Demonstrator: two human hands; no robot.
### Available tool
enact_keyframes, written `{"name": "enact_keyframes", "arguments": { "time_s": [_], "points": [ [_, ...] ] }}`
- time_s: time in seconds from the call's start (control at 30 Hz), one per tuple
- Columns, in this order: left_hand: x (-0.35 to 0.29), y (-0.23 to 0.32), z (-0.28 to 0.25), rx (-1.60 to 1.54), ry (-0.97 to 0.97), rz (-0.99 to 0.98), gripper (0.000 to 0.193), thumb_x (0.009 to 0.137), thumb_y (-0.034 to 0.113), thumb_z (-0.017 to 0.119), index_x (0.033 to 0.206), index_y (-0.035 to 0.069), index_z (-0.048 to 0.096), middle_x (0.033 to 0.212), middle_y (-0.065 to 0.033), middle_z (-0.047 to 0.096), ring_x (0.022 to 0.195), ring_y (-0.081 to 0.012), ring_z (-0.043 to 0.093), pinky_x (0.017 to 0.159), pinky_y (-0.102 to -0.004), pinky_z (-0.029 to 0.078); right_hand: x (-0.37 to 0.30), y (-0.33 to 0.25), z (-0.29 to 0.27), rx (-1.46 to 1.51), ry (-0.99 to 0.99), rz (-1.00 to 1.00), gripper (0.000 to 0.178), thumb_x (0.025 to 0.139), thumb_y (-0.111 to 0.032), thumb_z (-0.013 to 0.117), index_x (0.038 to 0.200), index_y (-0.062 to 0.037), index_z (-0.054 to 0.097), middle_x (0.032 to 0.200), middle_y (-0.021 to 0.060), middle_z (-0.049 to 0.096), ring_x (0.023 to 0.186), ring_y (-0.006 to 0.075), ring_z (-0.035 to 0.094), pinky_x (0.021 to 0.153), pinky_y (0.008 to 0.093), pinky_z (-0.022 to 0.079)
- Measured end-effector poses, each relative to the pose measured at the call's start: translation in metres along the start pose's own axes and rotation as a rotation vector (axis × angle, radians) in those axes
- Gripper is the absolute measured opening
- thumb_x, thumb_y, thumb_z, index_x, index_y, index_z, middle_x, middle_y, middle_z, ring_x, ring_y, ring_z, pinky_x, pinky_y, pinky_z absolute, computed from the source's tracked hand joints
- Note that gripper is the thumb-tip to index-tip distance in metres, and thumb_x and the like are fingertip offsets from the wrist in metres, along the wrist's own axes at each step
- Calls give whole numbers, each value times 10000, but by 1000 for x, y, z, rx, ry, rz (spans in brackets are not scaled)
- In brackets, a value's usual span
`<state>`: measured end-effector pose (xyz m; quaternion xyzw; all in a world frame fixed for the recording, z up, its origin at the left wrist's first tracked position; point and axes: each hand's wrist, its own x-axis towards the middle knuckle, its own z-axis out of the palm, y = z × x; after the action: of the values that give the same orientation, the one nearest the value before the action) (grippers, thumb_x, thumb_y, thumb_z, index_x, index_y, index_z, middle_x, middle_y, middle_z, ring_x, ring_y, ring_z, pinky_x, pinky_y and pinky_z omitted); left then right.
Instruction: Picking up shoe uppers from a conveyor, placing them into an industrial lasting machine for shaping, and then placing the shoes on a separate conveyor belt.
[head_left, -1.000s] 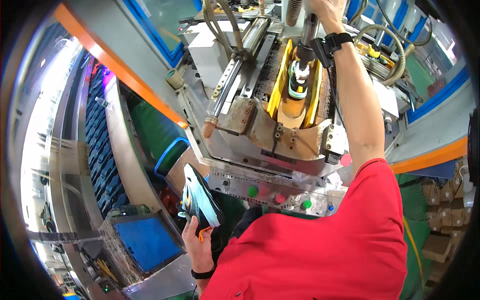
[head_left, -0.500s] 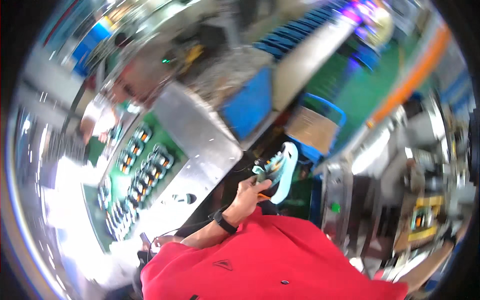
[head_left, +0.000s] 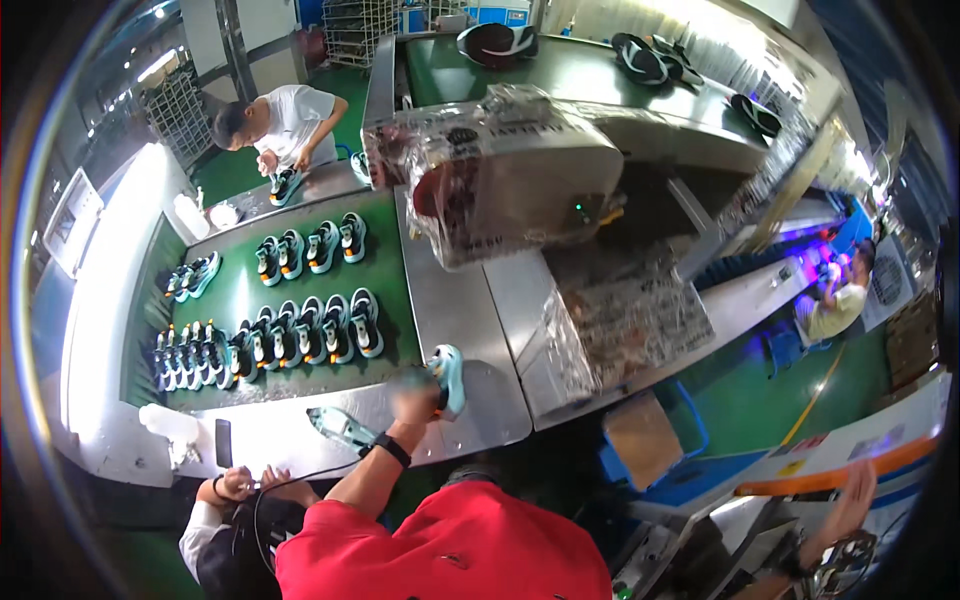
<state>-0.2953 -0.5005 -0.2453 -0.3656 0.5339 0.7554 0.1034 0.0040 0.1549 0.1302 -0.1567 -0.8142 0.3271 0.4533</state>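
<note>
My left hand [head_left: 412,397], blurred, with a black watch on its wrist, grips a sneaker [head_left: 448,381] with a pale teal sole. The sneaker is tilted above the metal edge of a conveyor table [head_left: 470,330]. A second pale teal shoe [head_left: 342,427] lies on that edge, left of my left hand. Rows of similar sneakers [head_left: 312,330] stand on the table's green belt. Far to the right, my right hand [head_left: 853,497] is raised with fingers stretched out, beside an orange rail [head_left: 770,487], and holds nothing.
One co-worker [head_left: 240,540] sits at lower left near a phone [head_left: 223,442]; another [head_left: 300,130] handles a shoe across the belt. A plastic-wrapped machine [head_left: 520,180] stands ahead. A blue-framed chair [head_left: 645,440] is right of my body. Another person [head_left: 840,300] sits farther right.
The view has swung right and steadied. My left hand has carried the sneaker from beside the table to over its metal edge. My right hand now shows with stretched fingers.
</note>
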Motion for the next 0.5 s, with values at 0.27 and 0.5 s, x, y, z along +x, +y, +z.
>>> {"name": "enact_keyframes", "arguments": {
  "time_s": [0.27,0.5],
  "points": [
    [197,105,4,-97,248,80,306,766,147,772,938,-29,590,824,-146,640,623,-280,621,483,-402,488,171,-281,461,-365,-448,-886,454,811,64,649,1252,-31,591,1284,111,611,1183,244,575,955,340,449],
    [346,224,25,166,255,120,423,719,168,742,1041,-71,603,968,-215,665,805,-299,676,660,-406,536,202,-400,711,-371,-565,-1386,488,878,-321,656,1298,-90,568,1413,145,504,1293,352,479,1084,409,361]
  ]
}}
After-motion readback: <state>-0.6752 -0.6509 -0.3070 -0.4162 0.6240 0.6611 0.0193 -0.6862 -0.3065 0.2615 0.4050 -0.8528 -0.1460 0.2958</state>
